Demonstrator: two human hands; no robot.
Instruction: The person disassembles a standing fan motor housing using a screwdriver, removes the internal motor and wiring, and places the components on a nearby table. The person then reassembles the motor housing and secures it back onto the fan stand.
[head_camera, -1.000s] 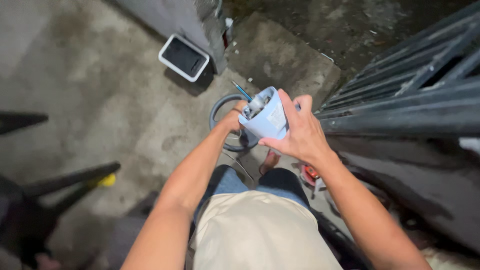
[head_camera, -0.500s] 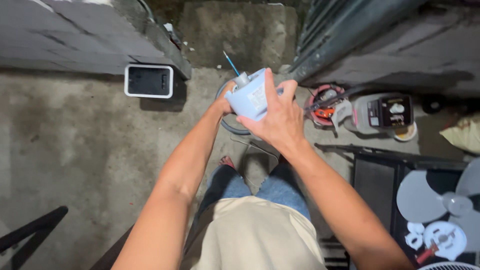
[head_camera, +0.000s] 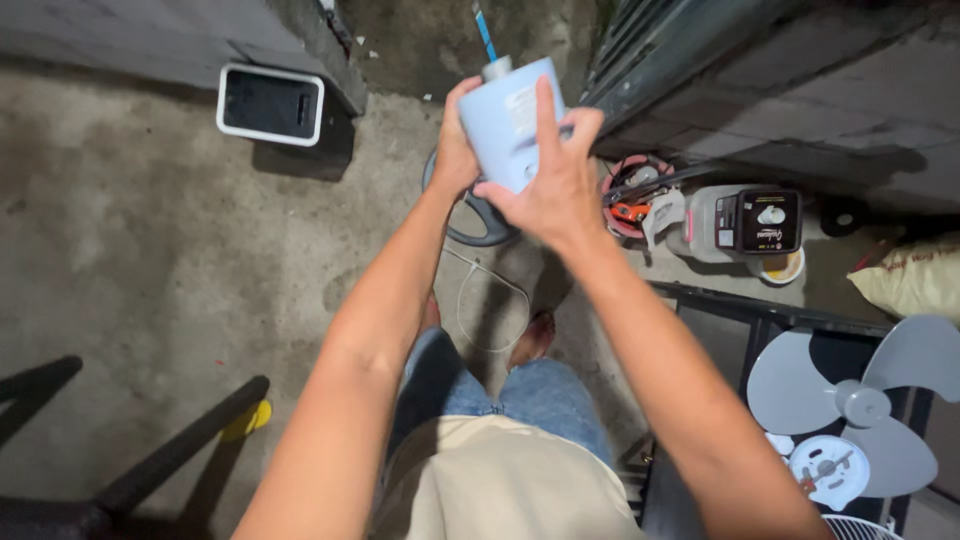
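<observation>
At nine o'clock a dark chair leg (head_camera: 180, 450) with a yellow foot cap (head_camera: 246, 420) runs off the lower left edge, so we cannot see what it belongs to. Toward eleven o'clock a white-rimmed rectangular tray (head_camera: 270, 104) lies flat on the bare concrete floor (head_camera: 130, 260), with wide open ground between it and our legs. Our left hand (head_camera: 455, 150) wraps the near side of the pale blue fan motor housing (head_camera: 505, 120), fingers mostly hidden behind it, so we cannot tell how they lie. The housing sits at twelve o'clock, held up in the air, its blue-tipped shaft (head_camera: 486, 35) cut off by the top edge. Our right hand (head_camera: 550, 185) covers its front, fingers spread and pressed flat on the shell. Below, a dark hose loop (head_camera: 470, 225) is half hidden by our wrists. At two o'clock a red cord reel (head_camera: 632, 200) and a grey jug (head_camera: 735, 225) crowd the wall. At four o'clock grey fan blades (head_camera: 860, 390) lie partly cut off.
</observation>
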